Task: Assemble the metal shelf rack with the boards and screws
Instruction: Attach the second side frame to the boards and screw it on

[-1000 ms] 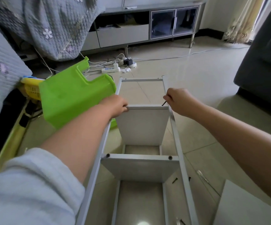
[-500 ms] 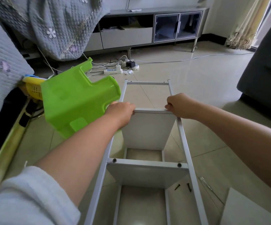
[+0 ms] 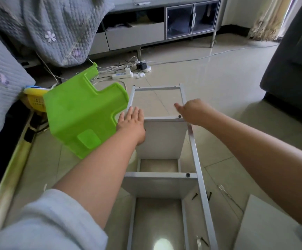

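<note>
The rack [image 3: 193, 141] lies on its side on the tiled floor [image 3: 227, 91], 2 boards fixed between its rails. The left hand [image 3: 131, 121] lies flat, fingers straight, on the left end of the far board [image 3: 163, 138], beside a green stool [image 3: 81, 112]. The right hand [image 3: 193, 110] hovers at that board's right corner over the rail, a finger pointing left; I cannot tell if it grips anything. A screw [image 3: 179, 116] sits in that corner. Loose screws [image 3: 194, 196] lie by the near board [image 3: 160, 184], and a spare board [image 3: 265, 226] lies at the right.
</note>
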Action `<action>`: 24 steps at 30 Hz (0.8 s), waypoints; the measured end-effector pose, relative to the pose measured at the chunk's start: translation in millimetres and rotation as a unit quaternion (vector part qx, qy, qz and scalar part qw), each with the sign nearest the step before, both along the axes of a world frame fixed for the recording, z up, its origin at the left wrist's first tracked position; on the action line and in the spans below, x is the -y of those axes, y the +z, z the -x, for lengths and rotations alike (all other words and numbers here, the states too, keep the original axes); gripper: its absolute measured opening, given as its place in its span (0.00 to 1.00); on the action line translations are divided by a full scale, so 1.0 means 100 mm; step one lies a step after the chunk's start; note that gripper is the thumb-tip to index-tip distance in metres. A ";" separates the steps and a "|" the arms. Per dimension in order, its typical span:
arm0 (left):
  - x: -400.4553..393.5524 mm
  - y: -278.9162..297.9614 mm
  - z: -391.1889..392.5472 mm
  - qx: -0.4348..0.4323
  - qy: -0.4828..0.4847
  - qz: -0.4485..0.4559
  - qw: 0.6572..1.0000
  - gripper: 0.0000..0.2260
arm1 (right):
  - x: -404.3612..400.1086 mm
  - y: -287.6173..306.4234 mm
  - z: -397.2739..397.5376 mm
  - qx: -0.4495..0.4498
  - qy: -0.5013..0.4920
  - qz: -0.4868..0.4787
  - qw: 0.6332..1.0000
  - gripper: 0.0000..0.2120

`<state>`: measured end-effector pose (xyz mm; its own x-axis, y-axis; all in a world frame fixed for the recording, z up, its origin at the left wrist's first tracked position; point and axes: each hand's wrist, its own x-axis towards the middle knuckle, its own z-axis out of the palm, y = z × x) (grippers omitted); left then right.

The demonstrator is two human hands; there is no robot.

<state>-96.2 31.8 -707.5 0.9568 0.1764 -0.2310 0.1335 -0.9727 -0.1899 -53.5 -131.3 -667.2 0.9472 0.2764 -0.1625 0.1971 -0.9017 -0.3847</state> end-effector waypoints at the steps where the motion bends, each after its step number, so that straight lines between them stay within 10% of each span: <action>1: -0.02 -0.01 -0.01 0.008 0.003 0.010 1.000 0.27 | 0.10 0.01 0.03 -0.005 -0.033 -0.068 0.997 0.20; 5: -0.05 -0.04 0.03 0.030 0.000 0.061 0.998 0.27 | 0.58 -0.21 0.31 -0.108 -0.135 -0.367 0.914 0.11; 15: -0.38 0.00 0.09 0.207 0.041 0.268 0.940 0.07 | 0.31 -0.16 0.45 -0.140 -0.246 -0.532 0.798 0.12; 24: -0.40 -0.12 0.14 0.209 0.014 0.271 0.939 0.10 | -0.12 -0.10 0.42 -0.117 -0.169 -0.436 0.876 0.15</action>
